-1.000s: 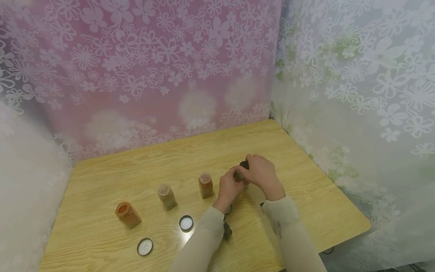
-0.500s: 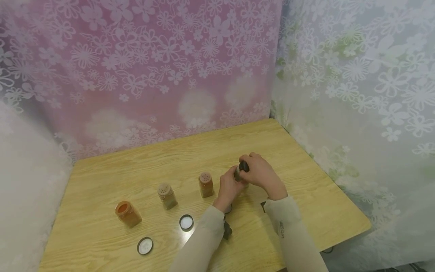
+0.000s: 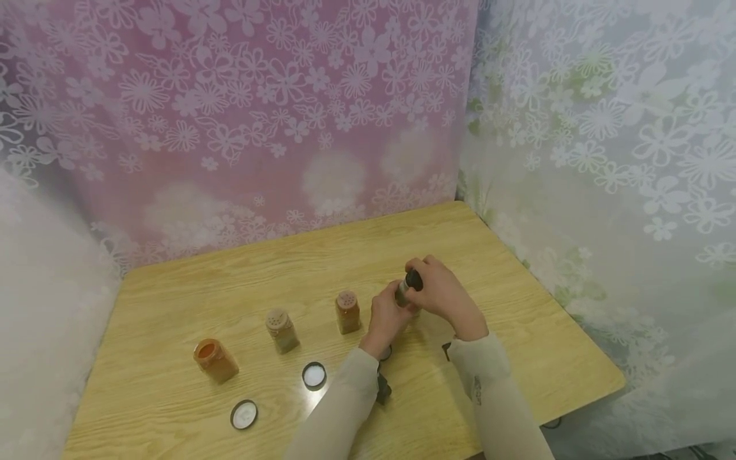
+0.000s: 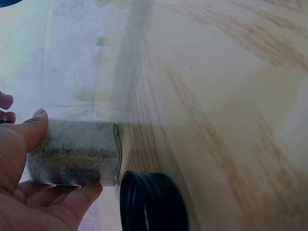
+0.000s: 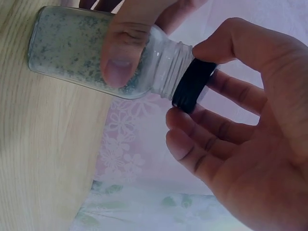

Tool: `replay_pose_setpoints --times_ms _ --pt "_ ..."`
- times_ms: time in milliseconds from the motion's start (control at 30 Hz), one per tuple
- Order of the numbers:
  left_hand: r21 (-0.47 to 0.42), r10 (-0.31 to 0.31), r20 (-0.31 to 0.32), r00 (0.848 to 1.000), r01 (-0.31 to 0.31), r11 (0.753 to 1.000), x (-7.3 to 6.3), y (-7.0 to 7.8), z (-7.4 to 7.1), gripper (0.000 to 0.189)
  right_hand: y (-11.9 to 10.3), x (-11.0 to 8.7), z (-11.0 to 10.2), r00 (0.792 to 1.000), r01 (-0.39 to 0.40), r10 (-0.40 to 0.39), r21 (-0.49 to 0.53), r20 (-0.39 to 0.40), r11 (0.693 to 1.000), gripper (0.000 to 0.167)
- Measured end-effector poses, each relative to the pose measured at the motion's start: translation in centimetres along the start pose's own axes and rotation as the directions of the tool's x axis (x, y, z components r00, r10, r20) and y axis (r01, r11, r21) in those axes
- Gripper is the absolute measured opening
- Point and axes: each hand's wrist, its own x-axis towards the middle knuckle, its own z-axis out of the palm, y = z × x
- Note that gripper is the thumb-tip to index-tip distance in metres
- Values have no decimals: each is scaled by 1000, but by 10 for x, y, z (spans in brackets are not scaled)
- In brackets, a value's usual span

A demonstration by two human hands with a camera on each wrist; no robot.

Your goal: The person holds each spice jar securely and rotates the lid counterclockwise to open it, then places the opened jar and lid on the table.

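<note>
My left hand [image 3: 388, 317] grips a clear glass spice jar [image 5: 72, 53] around its body. Pale seasoning with dark green flecks fills it, seen also in the left wrist view. The fingers and thumb of my right hand [image 3: 447, 295] pinch a black screw cap [image 5: 194, 85] at the mouth of this jar. Bare glass threads show beneath the cap in the right wrist view, and the cap sits slightly tilted at the neck. The jar's base is close to the table [image 3: 494, 300]. Nearest my left hand stands a reddish-brown spice jar [image 3: 347, 313] with a perforated shaker top.
Further left stand a greenish spice jar [image 3: 283, 332] with a perforated top and an orange-brown jar [image 3: 215, 363] with an uncovered mouth. Two black caps, one nearer [image 3: 244, 414] and one farther [image 3: 314, 375], lie upturned. Another black cap [image 4: 161, 204] lies near my left hand.
My right hand has shifted its fingers around the black cap, and more of the cap shows now. My left hand and the jars on the table stay where they were.
</note>
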Motion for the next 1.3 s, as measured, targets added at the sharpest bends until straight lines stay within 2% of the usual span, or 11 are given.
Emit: replay_pose_setpoints --times_ms 400,700,833,967,1300 --pt "2 54 -24 998 -54 999 0 0 0 41 8 -13 -2 998 -57 58 40 -24 998 41" --pt "35 11 -9 1000 -11 999 -3 4 -3 57 17 -31 -3 994 -70 72 23 -88 997 39" --pt "2 -33 15 999 33 999 -3 5 -4 60 25 -40 1 990 -124 127 45 -60 991 38" --pt "-9 -38 9 999 38 999 -3 5 -3 58 36 -46 8 983 -179 182 82 -23 980 39" --pt "-32 -59 18 998 59 998 -4 6 -3 61 59 -58 26 973 -229 228 119 17 966 39"
